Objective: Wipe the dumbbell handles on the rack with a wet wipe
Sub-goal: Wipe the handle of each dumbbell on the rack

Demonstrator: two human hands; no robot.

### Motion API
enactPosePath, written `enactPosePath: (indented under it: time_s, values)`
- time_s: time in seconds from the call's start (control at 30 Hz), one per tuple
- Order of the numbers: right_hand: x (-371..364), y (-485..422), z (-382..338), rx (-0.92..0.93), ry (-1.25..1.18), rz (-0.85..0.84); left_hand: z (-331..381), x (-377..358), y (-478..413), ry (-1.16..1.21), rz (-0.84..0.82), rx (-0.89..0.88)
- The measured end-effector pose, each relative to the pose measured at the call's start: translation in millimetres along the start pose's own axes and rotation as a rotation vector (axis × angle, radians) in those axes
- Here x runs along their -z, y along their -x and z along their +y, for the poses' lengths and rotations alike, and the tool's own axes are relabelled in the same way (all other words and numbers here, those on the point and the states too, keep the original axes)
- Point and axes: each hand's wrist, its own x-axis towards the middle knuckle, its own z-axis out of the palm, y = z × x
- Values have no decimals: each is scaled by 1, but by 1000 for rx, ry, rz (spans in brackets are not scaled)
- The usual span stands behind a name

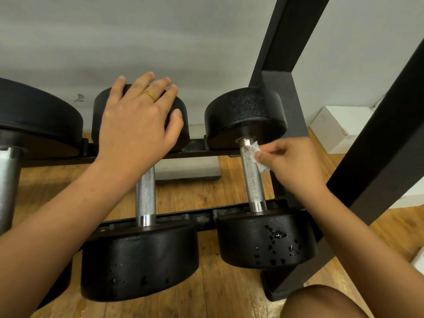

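Note:
Two black dumbbells lie across the rails of the black rack, with part of a larger one at the far left. My right hand pinches a small white wet wipe against the upper end of the right dumbbell's knurled steel handle, just below its far head. My left hand rests with spread fingers on the far head of the middle dumbbell; this dumbbell's steel handle shows below my wrist. Water drops speckle the near heads.
A larger dumbbell with a thick steel handle sits at the far left. Black rack uprights slant up on the right. A white box stands on the wooden floor by the wall. My knee is at the bottom right.

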Motion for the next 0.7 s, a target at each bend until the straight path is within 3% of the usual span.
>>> enactPosePath:
  time_s: [0.13, 0.3, 0.47, 0.7]
  values:
    - [-2, -14, -4, -21, -74, 30, 1, -1, 0, 1, 7, 5]
    - [7, 14, 11, -47, 12, -93, 1, -1, -1, -3, 1, 4]
    - [9, -1, -1, -25, 41, -91, 1, 0, 0, -2, 19, 11]
    - [27, 27, 10, -156, 92, -344, 1, -1, -1, -3, 16, 16]
